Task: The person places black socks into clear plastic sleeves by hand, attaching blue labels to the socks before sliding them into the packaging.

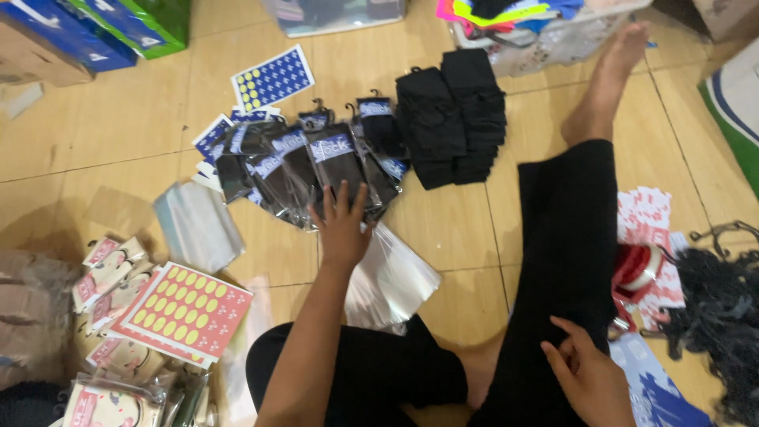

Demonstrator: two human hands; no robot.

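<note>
A wooden floor (118, 134) carries all the goods, seen from above a seated person in black trousers (565, 237), one bare foot (609, 75) stretched forward. Left hand (341, 225): extended forward, palm down, fingers (336, 198) spread apart and resting on the near edge of a fan of packaged black socks (308, 170) in clear wrappers with small hangers. Just behind the wrist lies a pile of empty clear plastic bags (391, 277). Right hand (589, 375): lying on the right thigh, fingers loosely curled and slightly apart, holding nothing. Beyond the fan, two stacks of unwrapped black socks (451, 119) stand side by side. Blue sticker sheets with yellow dots (273, 77) lie left of the fan; a red sticker sheet with yellow dots (186, 308) lies at lower left on top of small pink-and-white packets (111, 265). A folded pale plastic pile (198, 225) sits between these two groups. At the right edge, a heap of black hangers (719, 308) lies beside red-and-white cards (644, 217).
</note>
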